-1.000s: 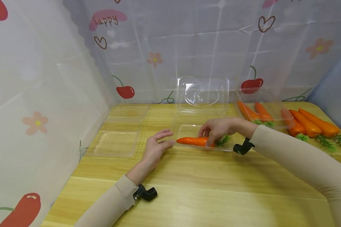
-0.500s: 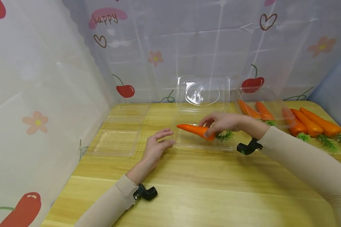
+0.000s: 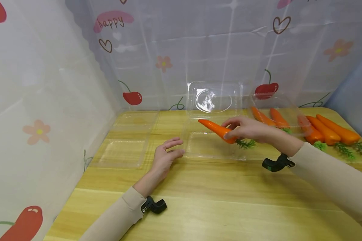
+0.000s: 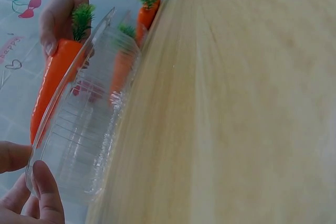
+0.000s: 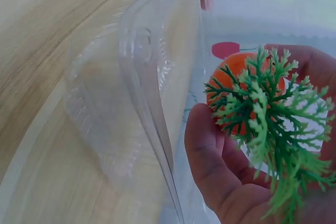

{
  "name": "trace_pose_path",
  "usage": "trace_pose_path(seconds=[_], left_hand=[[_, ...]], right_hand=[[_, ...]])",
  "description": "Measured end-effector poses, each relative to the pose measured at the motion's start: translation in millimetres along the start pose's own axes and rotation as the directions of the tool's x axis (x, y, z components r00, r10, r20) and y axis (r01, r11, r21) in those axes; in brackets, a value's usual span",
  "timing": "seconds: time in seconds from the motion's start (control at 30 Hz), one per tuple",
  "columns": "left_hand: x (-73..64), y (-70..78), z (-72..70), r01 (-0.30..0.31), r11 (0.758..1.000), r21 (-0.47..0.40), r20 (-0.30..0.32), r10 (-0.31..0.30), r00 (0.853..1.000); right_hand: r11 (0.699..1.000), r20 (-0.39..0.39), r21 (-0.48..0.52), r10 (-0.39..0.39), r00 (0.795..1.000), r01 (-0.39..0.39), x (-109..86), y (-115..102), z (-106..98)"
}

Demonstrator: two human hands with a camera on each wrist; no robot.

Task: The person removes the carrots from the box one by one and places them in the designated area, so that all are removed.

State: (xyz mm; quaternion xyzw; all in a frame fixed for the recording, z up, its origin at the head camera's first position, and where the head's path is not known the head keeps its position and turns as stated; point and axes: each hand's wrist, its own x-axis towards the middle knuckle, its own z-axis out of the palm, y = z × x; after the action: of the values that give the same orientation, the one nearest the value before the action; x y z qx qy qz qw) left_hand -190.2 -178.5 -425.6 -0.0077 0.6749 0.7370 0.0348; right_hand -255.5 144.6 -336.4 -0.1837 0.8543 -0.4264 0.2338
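My right hand (image 3: 251,130) holds an orange carrot (image 3: 215,128) with green leaves by its thick end, thumb and fingers around it. Its tip points left and is raised over a clear plastic clamshell container (image 3: 212,156). That container's lid (image 3: 214,98) stands open against the back. In the right wrist view the leafy top (image 5: 262,108) fills much of the hand (image 5: 231,182). My left hand (image 3: 166,155) is at the container's front left corner; in the left wrist view its thumb (image 4: 47,187) and fingers pinch the rim (image 4: 39,140).
At left lies another open clear container (image 3: 120,164). A third container (image 3: 289,103) with two carrots (image 3: 279,117) stands at the back right, its lid tilted up. Loose carrots (image 3: 338,130) lie beside it. A printed curtain (image 3: 211,50) closes off the back of the wooden table (image 3: 214,207).
My right hand has lifted the carrot up out of the middle container, moving right and away, and its tip has tilted upward. My left hand has stayed at the container's corner.
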Motion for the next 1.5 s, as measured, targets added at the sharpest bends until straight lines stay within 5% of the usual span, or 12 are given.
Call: trace_pose_path(seconds=[0.73,1.5], left_hand=[[-0.1,0.9,0.4,-0.011,1.000,0.000,0.006,0.011,1.000],[-0.5,4.8,-3.5,-0.009,1.000,0.004,-0.005,0.009,1.000]], right_hand=[[0.998,-0.161,-0.056,0.030,0.986,-0.039,-36.5,22.6,-32.5],[0.986,-0.294,-0.008,0.158,0.943,-0.167,-76.2,56.7,-118.2]])
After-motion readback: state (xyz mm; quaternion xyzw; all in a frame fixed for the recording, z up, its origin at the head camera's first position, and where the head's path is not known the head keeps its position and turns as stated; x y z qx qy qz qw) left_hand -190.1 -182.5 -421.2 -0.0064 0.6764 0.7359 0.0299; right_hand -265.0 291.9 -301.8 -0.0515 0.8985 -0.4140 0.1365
